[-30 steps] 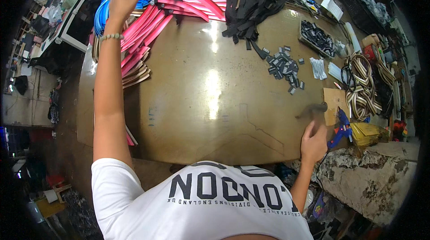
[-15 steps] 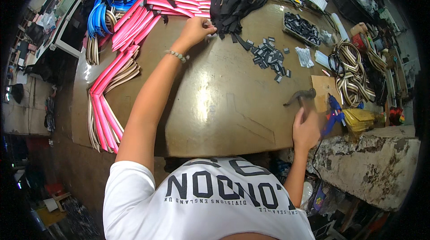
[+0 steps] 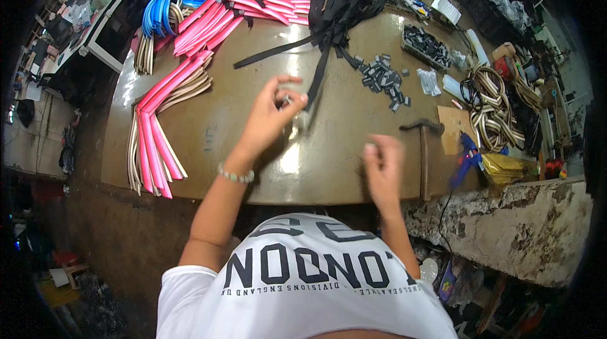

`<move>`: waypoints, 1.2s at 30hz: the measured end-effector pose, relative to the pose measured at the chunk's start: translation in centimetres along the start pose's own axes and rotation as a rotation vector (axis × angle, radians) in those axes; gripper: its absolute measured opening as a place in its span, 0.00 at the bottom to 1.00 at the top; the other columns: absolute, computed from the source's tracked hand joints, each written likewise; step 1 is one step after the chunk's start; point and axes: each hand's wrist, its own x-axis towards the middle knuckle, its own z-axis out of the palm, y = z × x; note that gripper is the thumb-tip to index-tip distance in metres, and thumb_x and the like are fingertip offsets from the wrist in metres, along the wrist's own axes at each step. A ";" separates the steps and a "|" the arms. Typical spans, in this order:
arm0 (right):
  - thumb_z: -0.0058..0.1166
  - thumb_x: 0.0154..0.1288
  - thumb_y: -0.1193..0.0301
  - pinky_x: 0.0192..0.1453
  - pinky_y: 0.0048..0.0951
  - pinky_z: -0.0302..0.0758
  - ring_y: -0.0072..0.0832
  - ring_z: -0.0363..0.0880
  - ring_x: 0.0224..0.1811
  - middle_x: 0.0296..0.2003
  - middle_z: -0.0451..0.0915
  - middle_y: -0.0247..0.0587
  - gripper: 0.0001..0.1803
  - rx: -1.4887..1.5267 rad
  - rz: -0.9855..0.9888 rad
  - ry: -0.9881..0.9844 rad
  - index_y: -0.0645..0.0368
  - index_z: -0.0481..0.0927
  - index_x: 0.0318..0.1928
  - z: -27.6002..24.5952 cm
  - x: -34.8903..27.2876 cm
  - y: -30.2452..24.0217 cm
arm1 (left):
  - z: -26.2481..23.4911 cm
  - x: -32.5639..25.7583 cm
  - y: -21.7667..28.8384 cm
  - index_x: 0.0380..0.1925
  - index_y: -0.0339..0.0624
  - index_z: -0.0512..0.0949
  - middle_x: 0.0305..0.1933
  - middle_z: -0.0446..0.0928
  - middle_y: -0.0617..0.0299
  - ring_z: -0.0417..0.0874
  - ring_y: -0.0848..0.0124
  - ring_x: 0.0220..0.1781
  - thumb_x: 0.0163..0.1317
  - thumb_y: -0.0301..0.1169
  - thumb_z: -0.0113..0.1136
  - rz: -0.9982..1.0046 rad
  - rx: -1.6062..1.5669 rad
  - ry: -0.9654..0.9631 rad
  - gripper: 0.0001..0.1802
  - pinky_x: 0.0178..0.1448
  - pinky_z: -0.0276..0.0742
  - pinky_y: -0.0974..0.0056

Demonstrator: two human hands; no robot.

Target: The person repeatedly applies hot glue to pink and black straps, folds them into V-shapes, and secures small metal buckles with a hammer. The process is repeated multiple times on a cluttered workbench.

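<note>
My left hand (image 3: 275,110) is over the middle of the table, its thumb and fingers closed on the end of a black webbing strap (image 3: 321,73). That strap runs back to a heap of black straps (image 3: 348,4) at the far side. Another strap (image 3: 272,54) from the heap stretches out to the left. My right hand (image 3: 384,171), somewhat blurred, is above the near edge with thumb and fingers apart and nothing in it. To its right a hammer (image 3: 425,159) lies on the table, head away from me. Small black buckle-like pieces (image 3: 384,80) are scattered beyond it.
Pink padded strips (image 3: 155,130) and blue strips (image 3: 157,13) are stacked along the left of the table (image 3: 253,174). On the right are a tray of small black parts (image 3: 427,45), coiled beige piping (image 3: 493,105), a brown card (image 3: 452,127) and a blue glue gun (image 3: 466,159).
My right hand has let go of the hammer, now lying on the table, and moved left. My left hand has come nearer, drawing a black strap out of the heap.
</note>
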 end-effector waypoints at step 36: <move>0.60 0.66 0.56 0.50 0.35 0.79 0.39 0.83 0.43 0.48 0.82 0.55 0.27 -0.207 -0.646 -0.237 0.59 0.77 0.60 8.6 22.7 -0.6 | 1.4 -12.2 -2.2 0.46 0.52 0.85 0.26 0.72 0.61 0.74 0.65 0.30 0.61 0.35 0.64 0.154 0.739 0.005 0.13 0.35 0.69 0.61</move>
